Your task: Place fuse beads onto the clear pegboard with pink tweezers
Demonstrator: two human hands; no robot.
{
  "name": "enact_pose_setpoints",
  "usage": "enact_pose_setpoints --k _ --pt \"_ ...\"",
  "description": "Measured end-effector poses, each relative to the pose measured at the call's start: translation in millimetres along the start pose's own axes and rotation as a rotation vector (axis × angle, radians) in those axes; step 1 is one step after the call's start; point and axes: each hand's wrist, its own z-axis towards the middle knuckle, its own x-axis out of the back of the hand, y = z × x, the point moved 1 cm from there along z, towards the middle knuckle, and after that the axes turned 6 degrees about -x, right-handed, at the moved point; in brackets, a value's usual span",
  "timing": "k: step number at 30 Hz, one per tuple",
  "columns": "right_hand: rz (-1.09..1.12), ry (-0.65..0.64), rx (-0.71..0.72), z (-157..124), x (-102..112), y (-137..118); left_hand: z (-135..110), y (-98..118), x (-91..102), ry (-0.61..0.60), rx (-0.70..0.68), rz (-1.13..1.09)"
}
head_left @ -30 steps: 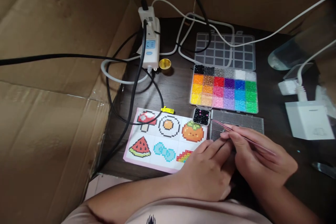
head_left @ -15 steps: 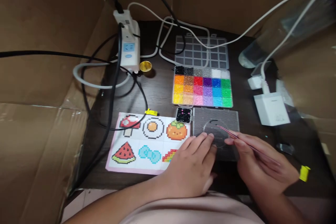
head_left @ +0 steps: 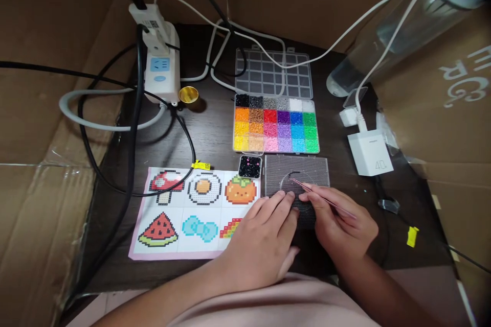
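A transparent pegboard [head_left: 318,167] lies on the dark table, with a thin line of black beads [head_left: 295,172] near its middle. My right hand [head_left: 343,220] grips pink tweezers [head_left: 320,193], their tips down at the board just below that line. Whether a bead sits between the tips is too small to tell. My left hand [head_left: 263,237] lies flat, fingertips on the board's lower left part and palm over a corner of the pattern sheet [head_left: 180,237]. Above the sheet's right corner stands a small clear box of black beads [head_left: 250,167] with a few pink ones.
Behind the board is a sorted bead case [head_left: 276,123], its clear lid [head_left: 274,74] folded back. A power strip [head_left: 161,79], looping black cable [head_left: 132,127] and gold cup [head_left: 188,94] stand left. On the right are a white charger [head_left: 370,153] and clear tube [head_left: 356,66]. Cardboard walls enclose the table.
The view has turned slightly right, so everything sits further left in the picture. The tweezer tips have moved a little left across the board. My left hand rests in much the same place.
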Motion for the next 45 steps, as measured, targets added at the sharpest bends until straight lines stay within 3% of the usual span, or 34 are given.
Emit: enact_pose_setpoints --k 40,45 --pt "0.034 0.004 -0.004 0.5 -2.3 0.2 -2.3 -0.7 -2.9 -0.006 -0.016 0.033" --pt "0.067 -0.001 0.074 3.9 -1.9 -10.8 -2.0 0.1 -2.2 0.011 -0.009 0.036"
